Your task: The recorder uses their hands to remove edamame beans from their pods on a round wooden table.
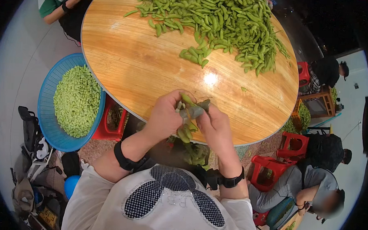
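Observation:
My left hand (164,115) grips several green soybean pods over the near edge of the round wooden table. One green soybean pod (187,98) sticks up by its fingertips, and other pods (184,135) hang below the palm. My right hand (216,125) meets it from the right, its fingers closed at the upright pod. Grey coverings (193,112) wrap fingertips where the hands meet, one held by a rubber band; exact finger contact is partly hidden. A large heap of pods (215,20) covers the far side of the table (121,63).
To the left, a blue plastic basket (44,109) of shelled beans (76,101) rests by a red stool (110,118). A parked scooter (39,158) is lower left. Several seated people and red stools (266,171) are on the right. Another person's arm (64,8) is at upper left.

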A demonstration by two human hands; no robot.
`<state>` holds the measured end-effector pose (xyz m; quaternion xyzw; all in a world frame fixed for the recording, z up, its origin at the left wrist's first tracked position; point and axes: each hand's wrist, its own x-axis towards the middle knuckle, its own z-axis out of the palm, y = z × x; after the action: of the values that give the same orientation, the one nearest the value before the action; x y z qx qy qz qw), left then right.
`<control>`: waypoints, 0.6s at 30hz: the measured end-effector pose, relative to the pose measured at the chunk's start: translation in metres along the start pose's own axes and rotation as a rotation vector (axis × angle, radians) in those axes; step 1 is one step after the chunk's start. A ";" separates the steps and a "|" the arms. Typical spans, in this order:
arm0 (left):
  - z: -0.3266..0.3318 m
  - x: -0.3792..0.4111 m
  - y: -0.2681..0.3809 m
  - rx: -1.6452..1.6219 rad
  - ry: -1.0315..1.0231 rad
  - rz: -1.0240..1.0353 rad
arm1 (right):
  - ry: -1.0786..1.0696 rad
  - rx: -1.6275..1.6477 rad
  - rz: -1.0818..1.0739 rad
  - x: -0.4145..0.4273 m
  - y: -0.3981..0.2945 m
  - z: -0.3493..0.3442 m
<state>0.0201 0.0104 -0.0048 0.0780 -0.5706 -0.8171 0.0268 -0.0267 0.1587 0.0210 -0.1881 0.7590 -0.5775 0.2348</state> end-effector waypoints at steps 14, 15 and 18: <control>-0.007 0.006 0.008 -0.146 -0.107 -0.048 | 0.078 0.043 0.040 0.018 0.000 -0.015; -0.003 0.006 0.012 0.192 -0.074 0.085 | 0.213 0.072 0.019 0.021 0.000 -0.020; 0.003 -0.001 0.029 0.504 -0.141 0.074 | 0.228 -0.189 -0.203 0.018 -0.004 -0.021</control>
<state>0.0198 0.0029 0.0237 0.0042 -0.7591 -0.6510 -0.0034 -0.0536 0.1645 0.0267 -0.2185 0.8086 -0.5419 0.0690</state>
